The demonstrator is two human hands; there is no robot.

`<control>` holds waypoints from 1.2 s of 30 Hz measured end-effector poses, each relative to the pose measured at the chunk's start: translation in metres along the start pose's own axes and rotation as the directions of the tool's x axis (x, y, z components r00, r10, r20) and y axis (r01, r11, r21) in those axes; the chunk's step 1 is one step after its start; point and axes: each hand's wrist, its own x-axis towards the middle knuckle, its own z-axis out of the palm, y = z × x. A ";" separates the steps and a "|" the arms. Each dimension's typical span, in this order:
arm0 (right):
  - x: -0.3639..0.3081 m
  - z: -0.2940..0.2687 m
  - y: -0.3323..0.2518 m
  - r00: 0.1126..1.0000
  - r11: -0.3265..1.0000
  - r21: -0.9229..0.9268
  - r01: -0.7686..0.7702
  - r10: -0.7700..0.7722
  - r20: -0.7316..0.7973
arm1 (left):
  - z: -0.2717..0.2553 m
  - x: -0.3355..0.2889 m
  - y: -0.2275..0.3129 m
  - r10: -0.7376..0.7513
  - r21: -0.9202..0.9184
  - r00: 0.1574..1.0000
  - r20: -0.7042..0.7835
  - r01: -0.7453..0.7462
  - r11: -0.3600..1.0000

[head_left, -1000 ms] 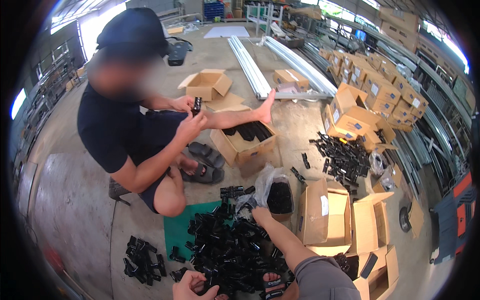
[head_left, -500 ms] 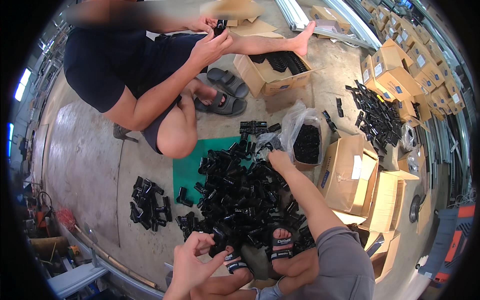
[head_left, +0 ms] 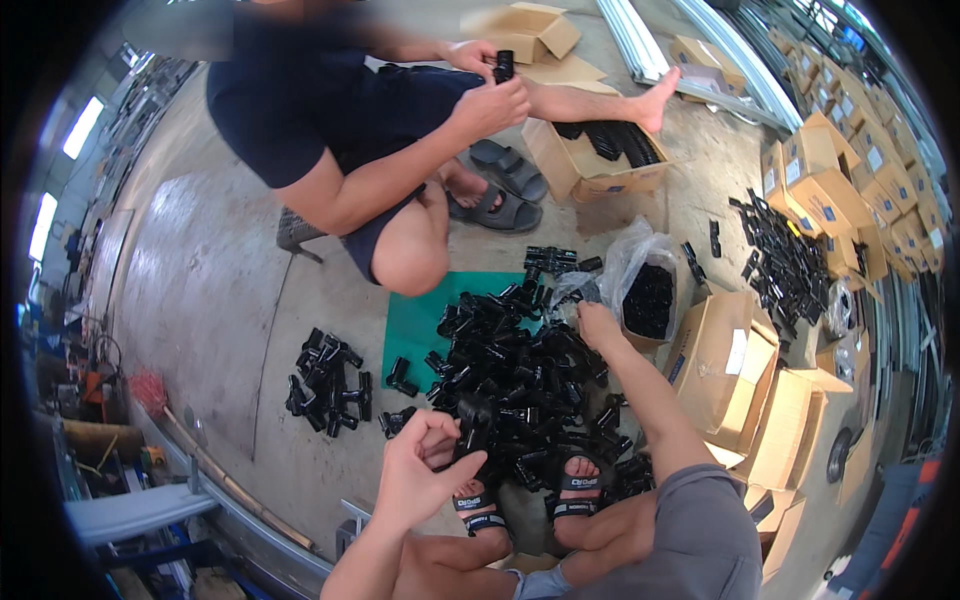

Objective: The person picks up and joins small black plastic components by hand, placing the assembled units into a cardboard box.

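Note:
My left hand (head_left: 425, 475) is closed around a black plastic pipe fitting (head_left: 474, 424), with thumb and fingers curled at its near end. It is held above the near left side of a large heap of black fittings (head_left: 515, 370), partly on a green mat (head_left: 412, 312). My right hand (head_left: 598, 326) reaches across to the heap's far right side, beside a small clear plastic bag (head_left: 574, 292). Its fingertips are hidden there, so what they hold does not show. Close by, an open carton (head_left: 648, 336) lined with clear plastic holds many small black parts.
Opposite me sits a co-worker handling a black fitting (head_left: 504, 66), beside an open carton (head_left: 590, 182) of fittings. A smaller pile (head_left: 325, 375) lies left, another (head_left: 785, 255) far right. Open cartons (head_left: 722, 360) stand to my right. My sandalled feet (head_left: 580, 485) touch the heap's near edge.
The whole view has shifted, moving the scene rightward. My left hand has risen slightly with the fitting. My right hand stays by the small bag; the co-worker still handles a fitting.

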 end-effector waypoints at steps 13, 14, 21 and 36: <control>-0.123 -0.257 -0.223 0.982 0.259 0.958 0.122 -0.175 -0.078 | 0.003 -0.021 0.017 0.180 -0.534 0.984 0.003 -0.151 0.832; -0.137 -0.267 -0.234 0.973 0.271 0.950 0.158 -0.204 -0.103 | 0.007 -0.024 0.021 0.187 -0.584 0.982 0.023 -0.139 0.800; -0.185 -0.290 -0.282 0.973 0.277 0.939 0.205 -0.163 -0.164 | 0.018 -0.045 0.025 0.364 -0.610 0.930 0.050 -0.260 0.749; -0.214 -0.309 -0.286 0.935 0.583 0.731 0.354 -0.230 -0.269 | 0.011 -0.064 0.027 0.483 -0.440 0.868 0.112 -0.392 0.808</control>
